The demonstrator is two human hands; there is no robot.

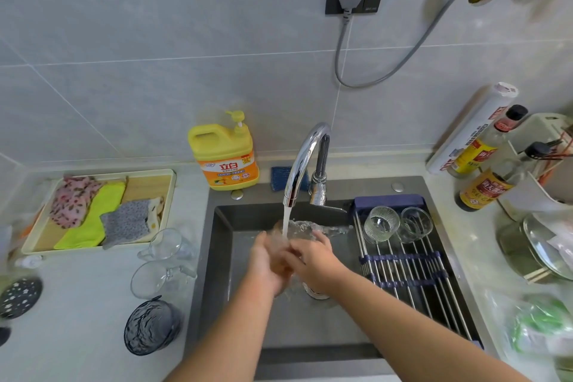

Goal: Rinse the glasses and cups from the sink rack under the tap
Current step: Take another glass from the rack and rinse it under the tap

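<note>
Head view: clear, wet glass (281,237) under tap (305,158) stream, left grip (267,260) and right grip (313,257) clasped around it.

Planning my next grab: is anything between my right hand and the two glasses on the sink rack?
Nothing visible. The ribbed glass and the clear glass sit on the rack, right of your right hand, with only open sink and bare bars between. That hand holds a wet glass under the tap.

Left hand (267,260) and right hand (314,257) grip a glass (283,237) under the running tap (305,158). On the rack (403,260): ribbed glass (381,224), plain glass (416,224).
</note>
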